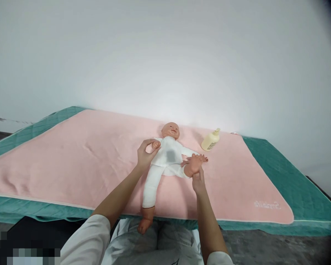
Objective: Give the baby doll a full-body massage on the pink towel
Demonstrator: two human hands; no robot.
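Observation:
A baby doll (158,182) with a white cloth body lies on its back on the pink blanket (99,154), head away from me. My left hand (145,154) is closed on the doll's hand (156,144) at the left of its chest, thumb and fingers around it. On the other side, my right hand (198,179) grips the doll's bent leg by the foot (193,165), lifting it toward the doll's outstretched arm. Part of my right fingers is hidden behind the foot. The doll's other leg stretches toward me, its foot (146,221) past the blanket's edge.
A pale yellow pump bottle (210,141) stands on the blanket to the right of the doll. Beneath the blanket is a green quilted mattress (281,173). A white wall (165,55) rises behind it.

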